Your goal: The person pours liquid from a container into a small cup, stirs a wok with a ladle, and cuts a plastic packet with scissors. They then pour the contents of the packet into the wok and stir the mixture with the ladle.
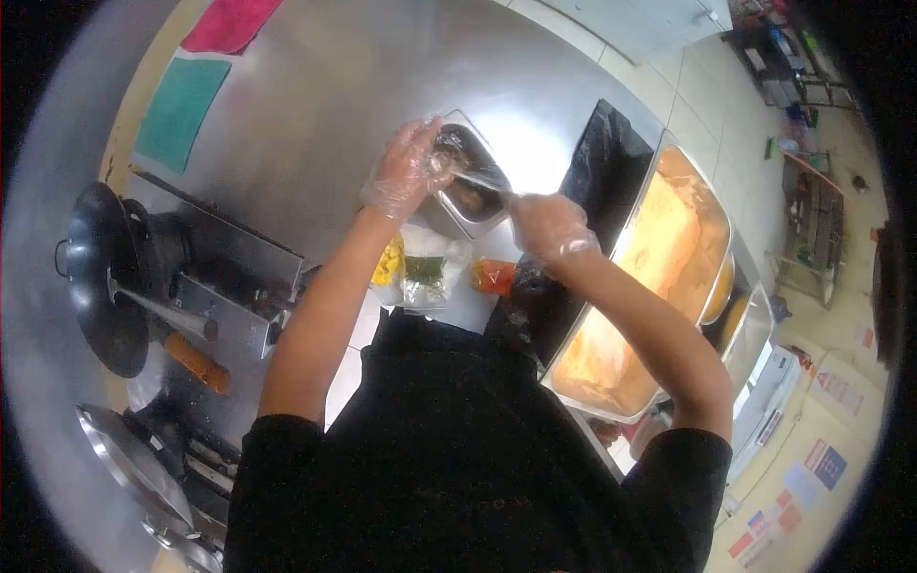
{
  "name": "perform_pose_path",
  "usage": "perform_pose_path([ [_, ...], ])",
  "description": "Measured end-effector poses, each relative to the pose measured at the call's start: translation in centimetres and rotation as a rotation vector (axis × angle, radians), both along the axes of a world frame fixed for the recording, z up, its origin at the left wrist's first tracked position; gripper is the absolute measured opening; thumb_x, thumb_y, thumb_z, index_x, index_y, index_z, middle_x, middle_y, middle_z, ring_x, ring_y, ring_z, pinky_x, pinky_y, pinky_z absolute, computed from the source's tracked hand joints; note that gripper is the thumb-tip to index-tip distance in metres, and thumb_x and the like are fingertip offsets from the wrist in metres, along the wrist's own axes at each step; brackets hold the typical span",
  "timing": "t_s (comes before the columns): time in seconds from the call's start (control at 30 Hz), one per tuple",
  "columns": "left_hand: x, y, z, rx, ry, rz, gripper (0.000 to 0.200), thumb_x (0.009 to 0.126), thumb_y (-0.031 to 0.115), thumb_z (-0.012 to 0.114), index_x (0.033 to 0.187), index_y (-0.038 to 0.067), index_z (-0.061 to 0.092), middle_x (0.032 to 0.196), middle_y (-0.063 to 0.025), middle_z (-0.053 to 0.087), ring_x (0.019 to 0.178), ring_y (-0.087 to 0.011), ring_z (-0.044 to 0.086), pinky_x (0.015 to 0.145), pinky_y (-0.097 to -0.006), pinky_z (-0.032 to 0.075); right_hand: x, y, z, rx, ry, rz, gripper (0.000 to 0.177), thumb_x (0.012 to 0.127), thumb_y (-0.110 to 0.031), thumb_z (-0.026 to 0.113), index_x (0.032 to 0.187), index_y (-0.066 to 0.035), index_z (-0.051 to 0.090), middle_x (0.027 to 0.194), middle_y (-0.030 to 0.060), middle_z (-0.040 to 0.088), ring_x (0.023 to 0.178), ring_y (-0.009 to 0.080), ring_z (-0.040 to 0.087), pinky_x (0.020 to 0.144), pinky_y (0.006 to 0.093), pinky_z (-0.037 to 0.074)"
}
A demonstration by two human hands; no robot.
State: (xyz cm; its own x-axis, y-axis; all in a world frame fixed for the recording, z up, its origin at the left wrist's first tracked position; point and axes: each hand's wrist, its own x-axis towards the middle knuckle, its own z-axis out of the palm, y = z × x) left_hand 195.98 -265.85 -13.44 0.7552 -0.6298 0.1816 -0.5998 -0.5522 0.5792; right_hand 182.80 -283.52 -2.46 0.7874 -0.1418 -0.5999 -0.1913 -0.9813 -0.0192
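Note:
Both my hands wear clear plastic gloves. My left hand (pixel 409 172) is curled at the left rim of a rectangular metal pan (pixel 475 225), its fingers closed around something glossy that I cannot make out. Dark food (pixel 468 199) lies in the pan. My right hand (pixel 552 229) is closed at the pan's right side, gripping a slim metal spoon (pixel 485 180) whose far end reaches over the pan to my left fingers. Nearer my body are a clear pack of green leaves (pixel 423 270), yellow pieces (pixel 388 263) and a pack with orange-red contents (pixel 493 277).
A large metal tray of brownish-orange food (pixel 659 224) stands at right beside black plastic (pixel 597 158). On the left are a black wok (pixel 100 277) with a ladle, a stove and a metal lid (pixel 134 468). Green (pixel 181 113) and pink (pixel 227 24) cloths lie at the upper left.

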Motion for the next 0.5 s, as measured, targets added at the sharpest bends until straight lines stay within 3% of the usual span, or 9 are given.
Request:
perform_pose_path([
  [0.13,0.2,-0.1,-0.2,-0.064,-0.038,-0.010,0.081,0.074,0.026,0.084,0.146,0.014,0.049,0.134,-0.0197,0.053,0.120,-0.0384,0.056,0.104,-0.0451,0.048,-0.6,0.3,0.1,-0.018,-0.015,0.127,0.021,0.095,-0.013,0.054,0.103,-0.007,0.072,0.098,0.0144,0.075,0.093,0.0316,0.074,0.076,0.0448,0.061],
  [0.2,0.2,0.0,-0.5,-0.043,-0.037,-0.001,0.081,0.073,0.026,0.085,0.146,0.015,0.049,0.134,-0.0204,0.054,0.120,-0.0390,0.056,0.103,-0.0450,0.048,-0.1,0.6,0.4,0.011,0.059,0.091,0.024,0.095,-0.011,0.048,0.102,-0.002,0.070,0.099,0.0212,0.072,0.092,0.0358,0.073,0.076,0.0474,0.060],
  [0.27,0.2,0.2,-0.7,-0.072,0.135,-0.016,0.085,0.076,0.028,0.084,0.151,0.025,0.044,0.146,-0.0219,0.047,0.133,-0.0418,0.047,0.111,-0.0467,0.042,0.6,0.2,1.3,0.067,0.037,0.052,0.025,0.095,-0.011,0.047,0.101,-0.002,0.070,0.101,0.0214,0.072,0.094,0.0358,0.072,0.080,0.0466,0.059],
  [0.43,0.3,-0.1,-1.0,-0.110,0.015,-0.014,0.084,0.072,0.024,0.086,0.147,0.018,0.049,0.134,-0.0241,0.054,0.122,-0.0416,0.056,0.104,-0.0469,0.048,1.6,-1.5,-1.6,0.242,0.028,0.013,0.030,0.097,-0.016,0.046,0.104,0.000,0.070,0.104,0.0214,0.072,0.099,0.0360,0.070,0.092,0.0440,0.054],
  [0.5,0.1,-0.3,-0.6,-0.087,0.012,-0.009,0.083,0.072,0.024,0.086,0.147,0.018,0.050,0.133,-0.0238,0.055,0.121,-0.0416,0.056,0.103,-0.0472,0.048,2.7,-1.3,0.2,0.322,0.213,0.033,0.035,0.098,-0.025,0.050,0.112,0.001,0.070,0.106,0.0223,0.071,0.102,0.0339,0.069,0.096,0.0416,0.052],
])
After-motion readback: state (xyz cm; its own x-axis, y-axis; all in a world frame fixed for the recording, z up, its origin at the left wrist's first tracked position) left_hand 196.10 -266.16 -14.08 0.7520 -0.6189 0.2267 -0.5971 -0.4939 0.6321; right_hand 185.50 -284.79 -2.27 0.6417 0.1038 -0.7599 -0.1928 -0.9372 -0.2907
